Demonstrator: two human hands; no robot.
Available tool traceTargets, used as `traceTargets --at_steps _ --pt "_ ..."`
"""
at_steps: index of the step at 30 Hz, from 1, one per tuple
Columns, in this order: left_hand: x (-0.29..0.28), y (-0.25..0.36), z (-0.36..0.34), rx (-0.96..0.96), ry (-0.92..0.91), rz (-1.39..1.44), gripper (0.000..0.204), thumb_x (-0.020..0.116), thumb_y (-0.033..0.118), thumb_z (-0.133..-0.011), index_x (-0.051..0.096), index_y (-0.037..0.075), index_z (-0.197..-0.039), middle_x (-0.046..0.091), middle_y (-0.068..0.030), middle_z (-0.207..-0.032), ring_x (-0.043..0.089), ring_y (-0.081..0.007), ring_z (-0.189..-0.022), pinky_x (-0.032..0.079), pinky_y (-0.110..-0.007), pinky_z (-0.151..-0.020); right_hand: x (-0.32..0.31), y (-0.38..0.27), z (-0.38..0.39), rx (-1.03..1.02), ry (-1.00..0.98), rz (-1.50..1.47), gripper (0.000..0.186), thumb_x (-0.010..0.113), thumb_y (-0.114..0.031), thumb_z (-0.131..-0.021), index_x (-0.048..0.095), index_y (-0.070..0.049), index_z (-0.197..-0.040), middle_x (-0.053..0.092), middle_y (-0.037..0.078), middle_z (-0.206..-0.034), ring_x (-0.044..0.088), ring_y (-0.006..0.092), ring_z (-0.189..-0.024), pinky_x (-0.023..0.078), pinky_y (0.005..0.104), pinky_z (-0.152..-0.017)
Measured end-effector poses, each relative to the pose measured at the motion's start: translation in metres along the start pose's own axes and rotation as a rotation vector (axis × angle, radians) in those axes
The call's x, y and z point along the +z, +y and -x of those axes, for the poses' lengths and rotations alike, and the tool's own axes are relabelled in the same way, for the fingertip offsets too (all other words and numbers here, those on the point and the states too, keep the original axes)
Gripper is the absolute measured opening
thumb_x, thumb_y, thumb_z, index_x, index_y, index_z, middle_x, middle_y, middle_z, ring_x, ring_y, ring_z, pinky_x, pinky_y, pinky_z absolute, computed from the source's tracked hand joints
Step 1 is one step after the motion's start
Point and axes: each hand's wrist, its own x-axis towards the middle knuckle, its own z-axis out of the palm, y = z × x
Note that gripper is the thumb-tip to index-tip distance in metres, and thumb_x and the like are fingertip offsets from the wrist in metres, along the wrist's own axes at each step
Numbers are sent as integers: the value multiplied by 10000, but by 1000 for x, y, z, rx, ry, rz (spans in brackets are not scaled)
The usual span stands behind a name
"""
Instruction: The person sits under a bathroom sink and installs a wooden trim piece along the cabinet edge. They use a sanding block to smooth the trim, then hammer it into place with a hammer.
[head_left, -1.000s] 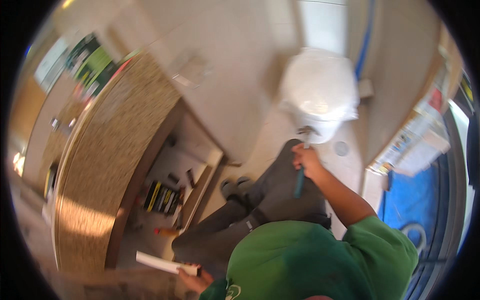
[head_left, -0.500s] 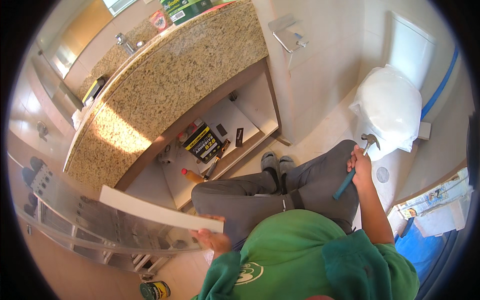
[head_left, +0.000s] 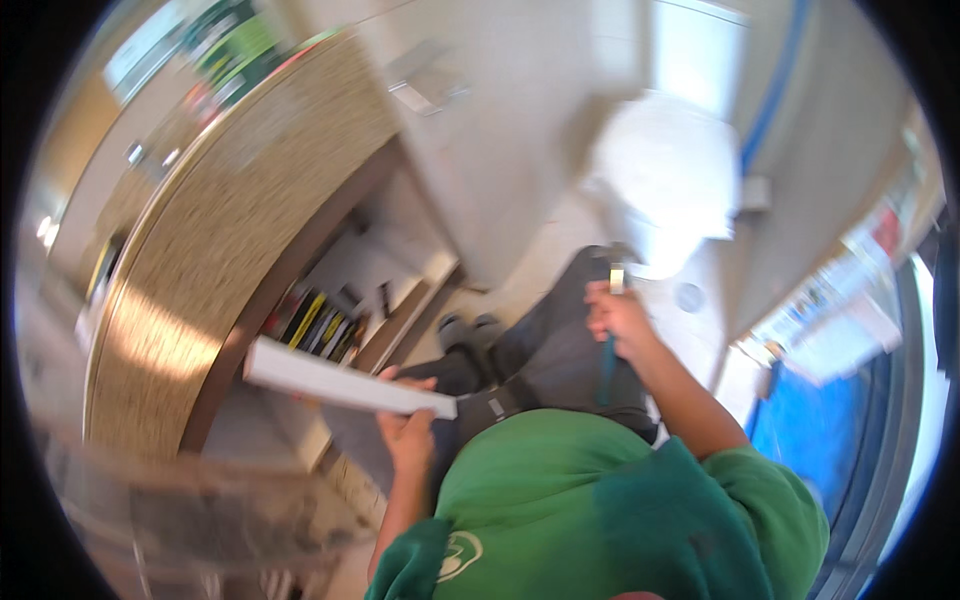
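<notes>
Your left hand (head_left: 408,425) pinches a white strip (head_left: 340,381) near its right end, thumb on the near side, fingers on the far side. The strip slants up and left across the opening of the cabinet (head_left: 255,432). Your right hand (head_left: 617,318) is curled round the teal handle of a hammer (head_left: 606,372), over your right thigh.

Surroundings: a speckled countertop (head_left: 245,205) overhangs the cabinet at your left, bearing a green package (head_left: 238,52) at its far end. Inside the cabinet, a black-and-yellow box (head_left: 318,325) lies just beyond the strip. Your own legs (head_left: 540,350) take up the space between cabinet and toilet. The toilet (head_left: 697,55) has white wrapping (head_left: 665,165) over its bowl; a blue hose (head_left: 778,85) runs beside it. Blue sheeting (head_left: 808,425) lies at your right.

Visibility: motion blur throughout. The strip hides part of the cabinet's interior; small items there cannot be identified. Hammer head smeared, its outline unclear. Lower left too blurred to read. Green package cut by the fisheye rim.
</notes>
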Motion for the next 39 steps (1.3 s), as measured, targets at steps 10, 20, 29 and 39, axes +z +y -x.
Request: traceTargets --at_steps 10,20,29,39 --pt "22 -12 -13 -330 -340 -303 566 672 81 -963 323 15 -1404 616 -191 -1251 655 -287 -1117 571 -393 -923 11 -30 25 -60 -92 52 219 652 -221 -987 550 -47 -903 459 14 -541 465 127 -423 366 299 -389" --pt "40 -25 -48 -88 -382 -530 410 782 44 -881 532 -36 -1196 668 -128 -1079 639 -177 -1006 536 -318 -878 5 15 1 129 -140 47 169 668 -188 -967 555 -65 -941 483 17 -591 499 140 -444 381 302 -378" --pt "38 8 -134 -49 -288 -991 599 904 365 -770 627 -52 -1099 740 -196 -973 739 -267 -925 577 -377 -820 -18 27 -1 432 -275 -63 121 599 -77 -970 500 -78 -1040 478 51 -703 486 195 -535 401 332 -484" --pt "40 -37 -283 -138 -394 -991 720 876 431 -773 592 -43 -1235 720 -184 -997 711 -275 -964 542 -380 -887 -8 13 -38 525 -178 143 113 600 -93 -969 502 -82 -1026 453 35 -694 475 163 -526 345 309 -448"
